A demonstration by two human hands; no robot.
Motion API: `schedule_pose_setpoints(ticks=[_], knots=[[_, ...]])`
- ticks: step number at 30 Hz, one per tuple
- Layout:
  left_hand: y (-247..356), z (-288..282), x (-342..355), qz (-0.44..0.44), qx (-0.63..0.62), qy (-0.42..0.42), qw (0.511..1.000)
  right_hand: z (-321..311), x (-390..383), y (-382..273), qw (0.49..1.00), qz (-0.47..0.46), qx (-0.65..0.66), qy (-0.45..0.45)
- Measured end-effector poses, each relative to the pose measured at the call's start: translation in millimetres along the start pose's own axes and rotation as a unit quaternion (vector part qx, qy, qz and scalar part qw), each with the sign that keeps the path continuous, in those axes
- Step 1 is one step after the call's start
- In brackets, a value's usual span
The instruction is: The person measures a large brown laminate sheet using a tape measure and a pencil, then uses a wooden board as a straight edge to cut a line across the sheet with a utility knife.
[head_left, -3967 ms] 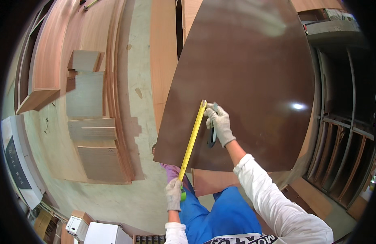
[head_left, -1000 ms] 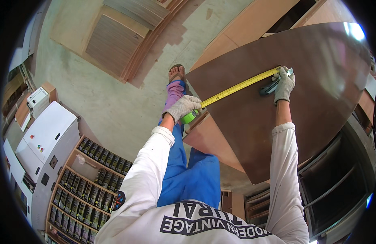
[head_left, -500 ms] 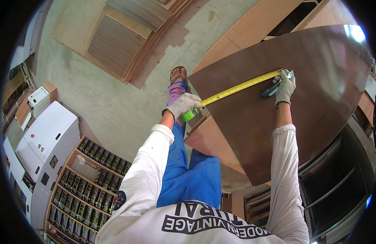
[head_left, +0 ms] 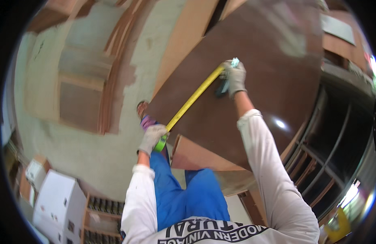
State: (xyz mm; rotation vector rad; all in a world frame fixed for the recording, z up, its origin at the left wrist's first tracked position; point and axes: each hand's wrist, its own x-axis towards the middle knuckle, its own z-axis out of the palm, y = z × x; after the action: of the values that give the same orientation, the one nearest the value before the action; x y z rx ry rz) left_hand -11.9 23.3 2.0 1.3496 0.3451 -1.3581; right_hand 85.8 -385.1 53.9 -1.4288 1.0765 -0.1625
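Edges: the near edge of the brown board (head_left: pixel 261 110) is crossed by a tape measure (head_left: pixel 196 96); a foot (head_left: pixel 142 107) is planted beside the board's left corner.
Room for moving: brown surface is spread beyond and to the right of the right hand (head_left: pixel 235 77); floor (head_left: pixel 127 148) is seen between board and wood sheets (head_left: pixel 81 101).
Left grip: the green case (head_left: pixel 160 144) is wrapped by the fingers of the left hand (head_left: pixel 152 137), just off the near edge.
Right grip: the tape's far end is held at the fingers — a dark-handled tool (head_left: pixel 222 88) is clasped along with it.
Tape: yellow, drawn out straight and slanted between both gloved hands; its markings are blurred.
Board: smooth, dark, slightly shiny — a bright spot is reflected at right.
Surroundings: a white cabinet (head_left: pixel 58 199) is set at lower left, a dark rack (head_left: pixel 334 134) at right.
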Motion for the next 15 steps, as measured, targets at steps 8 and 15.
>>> schedule_pose_setpoints(ticks=[8,15], knots=[[-8,30,-66,-0.052,0.036,-0.021,0.998,-66,-74,21,0.981,-0.012,0.056,0.187],[-17,136,-114,-0.091,0.34,-0.125,0.928,-302,-263,142,0.906,0.066,0.137,0.394]])
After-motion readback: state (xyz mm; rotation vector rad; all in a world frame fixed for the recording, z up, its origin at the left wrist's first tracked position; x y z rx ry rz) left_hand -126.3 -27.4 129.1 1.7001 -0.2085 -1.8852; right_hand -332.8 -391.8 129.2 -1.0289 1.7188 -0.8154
